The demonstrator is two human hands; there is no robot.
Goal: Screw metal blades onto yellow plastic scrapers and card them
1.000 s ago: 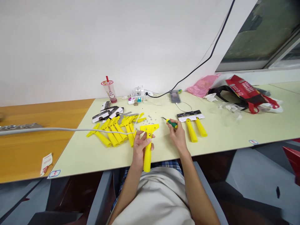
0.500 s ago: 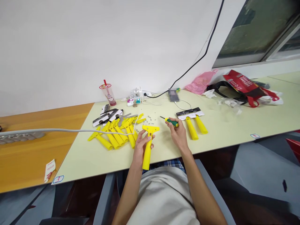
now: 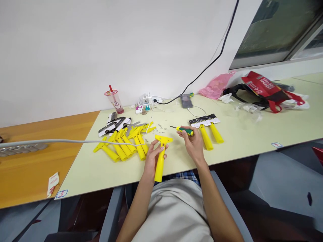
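Note:
My left hand (image 3: 152, 157) is closed round the neck of a yellow scraper handle (image 3: 159, 164), its wide head pointing away from me. In my right hand (image 3: 193, 145) is a screwdriver (image 3: 185, 130) with a green and yellow grip, its shaft pointing left and apart from the handle. Small metal screws (image 3: 160, 129) lie scattered beyond my left hand. To the left rest several more yellow handles (image 3: 121, 144), with grey metal blades (image 3: 133, 126) behind them. Two scrapers (image 3: 207, 137) with black and white covers on their heads lie right of my right hand.
Black and white card sleeves (image 3: 114, 126) and a drink cup (image 3: 115, 101) stand at the back left. A power strip (image 3: 146, 100), a pixelated device (image 3: 186, 101) and a red bag (image 3: 262, 89) are along the wall. A pale cable (image 3: 75, 141) crosses the view at left.
The screwdriver has turned slightly flatter, its tip shifting a little left. The left hand keeps the same hold on the handle. The view has shifted slightly.

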